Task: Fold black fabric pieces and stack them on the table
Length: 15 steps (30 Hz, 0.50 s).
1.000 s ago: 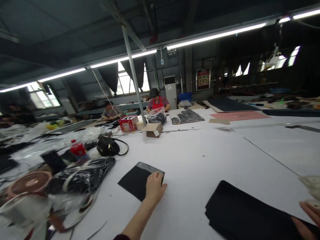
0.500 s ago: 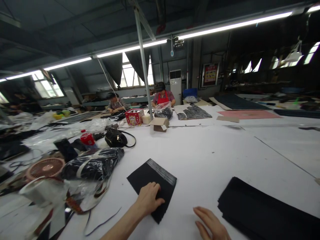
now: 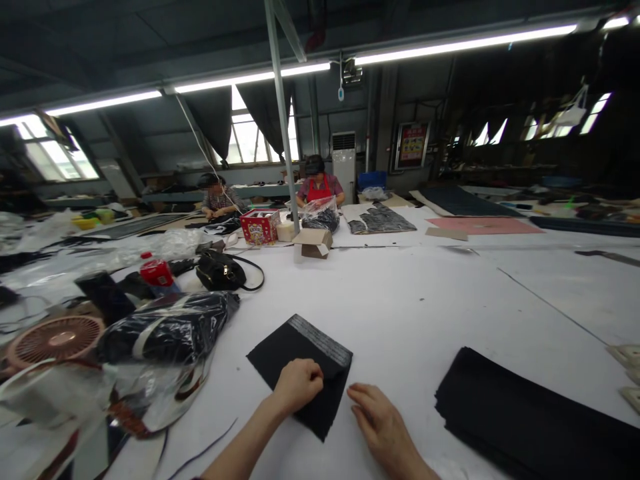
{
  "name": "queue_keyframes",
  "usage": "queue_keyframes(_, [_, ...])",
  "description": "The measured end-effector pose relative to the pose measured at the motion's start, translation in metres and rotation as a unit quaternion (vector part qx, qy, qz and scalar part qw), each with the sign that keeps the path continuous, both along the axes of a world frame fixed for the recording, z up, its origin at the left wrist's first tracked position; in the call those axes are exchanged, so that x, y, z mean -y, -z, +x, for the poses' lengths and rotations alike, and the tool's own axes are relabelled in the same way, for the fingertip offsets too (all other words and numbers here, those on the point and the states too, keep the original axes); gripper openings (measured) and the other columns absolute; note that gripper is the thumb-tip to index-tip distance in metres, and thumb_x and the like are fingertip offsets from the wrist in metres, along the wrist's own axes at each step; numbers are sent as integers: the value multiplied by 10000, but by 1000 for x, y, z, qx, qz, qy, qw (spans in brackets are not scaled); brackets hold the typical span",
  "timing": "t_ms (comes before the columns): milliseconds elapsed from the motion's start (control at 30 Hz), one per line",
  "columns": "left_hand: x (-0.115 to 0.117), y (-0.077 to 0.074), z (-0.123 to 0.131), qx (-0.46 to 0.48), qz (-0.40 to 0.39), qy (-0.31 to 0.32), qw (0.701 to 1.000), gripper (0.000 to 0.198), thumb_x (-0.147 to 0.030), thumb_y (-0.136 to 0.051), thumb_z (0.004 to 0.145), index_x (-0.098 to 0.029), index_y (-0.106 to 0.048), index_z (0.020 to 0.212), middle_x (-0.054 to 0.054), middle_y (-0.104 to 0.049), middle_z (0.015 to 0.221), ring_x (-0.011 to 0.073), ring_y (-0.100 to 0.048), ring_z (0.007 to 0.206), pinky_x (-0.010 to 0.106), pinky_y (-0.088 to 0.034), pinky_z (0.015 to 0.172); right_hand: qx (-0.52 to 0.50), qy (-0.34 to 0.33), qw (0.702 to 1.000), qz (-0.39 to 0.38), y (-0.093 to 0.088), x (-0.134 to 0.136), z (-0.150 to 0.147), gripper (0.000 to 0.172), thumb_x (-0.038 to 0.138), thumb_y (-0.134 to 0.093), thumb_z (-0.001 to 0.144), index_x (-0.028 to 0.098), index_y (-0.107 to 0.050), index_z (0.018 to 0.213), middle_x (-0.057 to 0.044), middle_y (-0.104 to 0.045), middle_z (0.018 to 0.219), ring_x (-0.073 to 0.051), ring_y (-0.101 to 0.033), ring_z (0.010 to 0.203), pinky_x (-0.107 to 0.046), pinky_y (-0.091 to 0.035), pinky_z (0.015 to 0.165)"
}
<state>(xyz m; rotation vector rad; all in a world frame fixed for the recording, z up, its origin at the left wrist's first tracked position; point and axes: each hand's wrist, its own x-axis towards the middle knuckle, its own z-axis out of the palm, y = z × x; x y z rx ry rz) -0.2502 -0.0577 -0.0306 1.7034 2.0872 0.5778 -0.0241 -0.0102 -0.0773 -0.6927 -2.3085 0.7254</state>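
Note:
A stack of black fabric pieces [image 3: 285, 345] lies on the white tabletop, with a greyish streaked strip along its far right edge. My left hand [image 3: 300, 385] is on it with curled fingers, pinching the top piece, which lifts slightly in a fold beside the fingertips. To the right of the stack, my right hand [image 3: 377, 420] hovers close to its edge, fingers stretched out and nothing in them. Further right lies a longer, thicker pile of black fabric [image 3: 525, 413], apart from both hands.
At left are a pink fan [image 3: 60, 340], a plastic-wrapped black bundle [image 3: 165, 330], a red-capped bottle [image 3: 159, 275] and a black handbag [image 3: 223, 270]. A cardboard box [image 3: 314, 243] stands by a metal post [image 3: 283, 113]. Two people sit working across the table.
My right hand has moved left, up to the stack's edge. My left hand's fingers have curled in, raising a fold in the top piece. The view has shifted slightly.

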Motion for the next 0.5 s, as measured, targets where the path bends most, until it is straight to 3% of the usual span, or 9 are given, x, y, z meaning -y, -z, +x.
queue_keyframes(167, [-7, 8, -13, 181, 21, -27, 983, 104, -200, -595, 640, -218, -697, 638, -25, -659, 653, 172, -571, 676, 261, -385, 664, 75, -21, 996, 53, -4, -9, -33, 286, 187, -434, 925, 227, -622, 1136, -61, -616, 1204, -225, -574, 1053, -400, -462, 950])
queue_keyframes(267, [-6, 12, -28, 321, 60, -88, 941, 91, -261, -638, 648, -178, -654, 614, -23, -606, 576, 154, -541, 582, 250, -399, 589, 100, 17, 992, 71, 4, -11, -42, 250, 168, -427, 932, 223, -625, 1073, -47, -618, 1195, -224, -578, 1024, -413, -450, 947])
queue_keyframes(367, [7, 2, -61, 454, 136, -190, 860, 178, -335, -605, 715, -160, -632, 697, 0, -615, 603, 166, -577, 574, 270, -464, 582, 107, 47, 989, 89, 10, -10, -45, 214, 169, -442, 933, 235, -605, 1053, -34, -609, 1204, -218, -580, 995, -403, -454, 913])
queue_keyframes(500, [46, -37, -127, 558, 266, -323, 717, 120, -249, -529, 742, -164, -615, 741, 8, -626, 581, 166, -610, 548, 270, -519, 563, 109, 67, 986, 103, 9, -6, -47, 163, 183, -462, 929, 247, -581, 1021, -31, -603, 1175, -215, -571, 958, -376, -459, 845])
